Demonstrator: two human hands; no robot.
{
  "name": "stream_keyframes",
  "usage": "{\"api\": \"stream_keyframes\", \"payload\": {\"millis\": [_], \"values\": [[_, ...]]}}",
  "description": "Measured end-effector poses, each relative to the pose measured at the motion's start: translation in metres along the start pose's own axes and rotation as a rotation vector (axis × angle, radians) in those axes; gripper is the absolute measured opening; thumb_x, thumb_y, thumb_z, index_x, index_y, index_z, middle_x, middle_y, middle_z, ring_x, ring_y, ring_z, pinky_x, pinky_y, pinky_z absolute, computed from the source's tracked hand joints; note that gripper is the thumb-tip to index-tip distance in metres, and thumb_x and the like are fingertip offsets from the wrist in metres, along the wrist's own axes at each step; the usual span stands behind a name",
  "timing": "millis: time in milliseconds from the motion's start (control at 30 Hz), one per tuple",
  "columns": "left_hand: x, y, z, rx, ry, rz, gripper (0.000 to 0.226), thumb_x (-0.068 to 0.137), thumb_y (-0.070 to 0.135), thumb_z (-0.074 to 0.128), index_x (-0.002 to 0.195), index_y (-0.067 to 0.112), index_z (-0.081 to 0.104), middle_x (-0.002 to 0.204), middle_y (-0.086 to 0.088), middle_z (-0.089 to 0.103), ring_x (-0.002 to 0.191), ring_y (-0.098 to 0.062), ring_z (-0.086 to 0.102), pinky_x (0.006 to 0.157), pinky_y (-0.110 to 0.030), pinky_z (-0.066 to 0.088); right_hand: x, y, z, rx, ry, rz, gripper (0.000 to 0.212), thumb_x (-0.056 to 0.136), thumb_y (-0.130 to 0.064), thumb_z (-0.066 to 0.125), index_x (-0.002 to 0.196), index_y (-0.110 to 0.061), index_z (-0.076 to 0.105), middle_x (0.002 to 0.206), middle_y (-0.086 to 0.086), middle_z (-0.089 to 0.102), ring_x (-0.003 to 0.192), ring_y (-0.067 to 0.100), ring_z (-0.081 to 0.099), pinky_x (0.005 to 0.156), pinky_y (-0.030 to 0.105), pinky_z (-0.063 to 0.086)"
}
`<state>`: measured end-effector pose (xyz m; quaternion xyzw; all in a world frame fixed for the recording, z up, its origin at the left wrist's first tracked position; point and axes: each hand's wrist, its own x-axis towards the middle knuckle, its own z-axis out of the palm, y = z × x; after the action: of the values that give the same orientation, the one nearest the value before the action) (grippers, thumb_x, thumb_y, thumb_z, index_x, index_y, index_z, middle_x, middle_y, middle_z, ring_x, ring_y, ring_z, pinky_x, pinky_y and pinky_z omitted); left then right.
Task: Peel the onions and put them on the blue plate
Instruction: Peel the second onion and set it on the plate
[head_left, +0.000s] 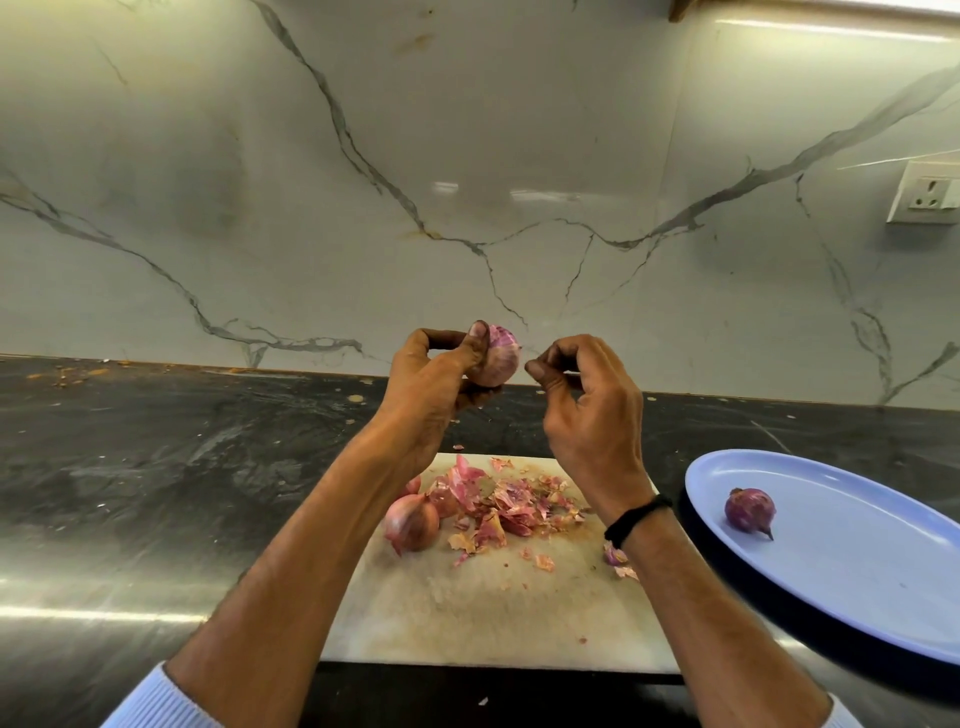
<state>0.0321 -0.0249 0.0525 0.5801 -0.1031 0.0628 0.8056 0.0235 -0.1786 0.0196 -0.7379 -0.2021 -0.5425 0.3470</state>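
While peelings (498, 506) and one unpeeled onion (413, 522) lie on the near board (467, 613), and a bare onion (749, 510) sits on the blue plate (857, 587) at the right, we judge the peeling half done. Farther off, above the table (156, 467), our left hand (431, 384) grips the half-stripped onion (496, 356), thumb on top. Our right hand (587, 400) hovers just right of it, fingers curled, thumb meeting forefinger, no skin visible between. Next we must catch a loose edge and strip it.
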Motion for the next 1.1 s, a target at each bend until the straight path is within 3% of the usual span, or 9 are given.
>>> {"api": "stream_keyframes", "payload": {"millis": [133, 267, 400, 567, 733, 867, 1100], "values": [[0.0017, -0.0006, -0.0004, 0.014, 0.012, -0.001, 0.025, 0.090, 0.029, 0.068, 0.105, 0.015, 0.054, 0.100, -0.009, 0.069, 0.071, -0.016, 0.075, 0.081, -0.040, 0.061, -0.0011, 0.0011, 0.0003, -0.015, 0.021, 0.004, 0.009, 0.088, -0.002, 0.072, 0.095, -0.003, 0.068, 0.088, 0.005, 0.068, 0.081, 0.009, 0.061, 0.076, 0.008, 0.048], [0.0017, -0.0004, -0.0005, 0.019, 0.012, 0.003, 0.031, 0.087, 0.032, 0.069, 0.107, 0.014, 0.055, 0.103, -0.010, 0.070, 0.076, -0.016, 0.075, 0.074, -0.033, 0.061, -0.0022, 0.0009, 0.0009, -0.027, -0.017, -0.017, 0.019, 0.089, 0.004, 0.068, 0.105, -0.004, 0.069, 0.097, 0.005, 0.070, 0.089, 0.008, 0.063, 0.083, 0.013, 0.052], [-0.0010, -0.0015, -0.0011, 0.018, -0.007, 0.010, 0.046, 0.079, 0.038, 0.071, 0.112, 0.011, 0.055, 0.107, -0.014, 0.070, 0.088, -0.023, 0.075, 0.077, -0.035, 0.061, -0.0023, -0.0012, 0.0025, -0.004, -0.125, -0.009, 0.045, 0.086, -0.009, 0.076, 0.128, -0.010, 0.060, 0.112, 0.004, 0.065, 0.098, 0.008, 0.062, 0.087, 0.014, 0.052], [-0.0019, -0.0009, -0.0011, 0.037, -0.023, 0.002, 0.052, 0.074, 0.041, 0.072, 0.113, 0.011, 0.054, 0.107, -0.016, 0.071, 0.092, -0.027, 0.074, 0.086, -0.046, 0.061, -0.0035, -0.0008, 0.0027, 0.001, -0.141, -0.028, 0.045, 0.082, -0.013, 0.081, 0.122, -0.007, 0.061, 0.114, 0.006, 0.062, 0.100, 0.012, 0.062, 0.084, 0.029, 0.059], [-0.0021, -0.0009, -0.0004, 0.053, -0.035, 0.010, 0.056, 0.073, 0.041, 0.072, 0.114, 0.008, 0.053, 0.102, -0.015, 0.071, 0.089, -0.026, 0.075, 0.084, -0.045, 0.061, -0.0036, 0.0004, 0.0039, -0.005, -0.129, -0.037, 0.040, 0.083, -0.012, 0.081, 0.117, -0.007, 0.062, 0.110, 0.004, 0.062, 0.095, 0.010, 0.061, 0.080, 0.029, 0.059], [-0.0017, -0.0008, -0.0006, 0.069, -0.039, 0.026, 0.060, 0.071, 0.042, 0.073, 0.115, 0.008, 0.052, 0.101, -0.016, 0.072, 0.089, -0.027, 0.075, 0.083, -0.044, 0.061, -0.0035, 0.0006, 0.0036, -0.004, -0.136, -0.034, 0.041, 0.083, -0.013, 0.080, 0.119, -0.006, 0.062, 0.111, 0.005, 0.062, 0.096, 0.009, 0.060, 0.083, 0.024, 0.057], [-0.0024, -0.0024, 0.0007, 0.087, -0.041, 0.033, 0.061, 0.070, 0.042, 0.072, 0.116, 0.008, 0.052, 0.099, -0.014, 0.073, 0.088, -0.025, 0.076, 0.080, -0.040, 0.062, -0.0022, 0.0020, 0.0032, -0.057, -0.139, -0.041, 0.034, 0.083, -0.007, 0.078, 0.113, -0.006, 0.062, 0.106, 0.006, 0.061, 0.093, 0.004, 0.055, 0.086, 0.003, 0.043]]}}
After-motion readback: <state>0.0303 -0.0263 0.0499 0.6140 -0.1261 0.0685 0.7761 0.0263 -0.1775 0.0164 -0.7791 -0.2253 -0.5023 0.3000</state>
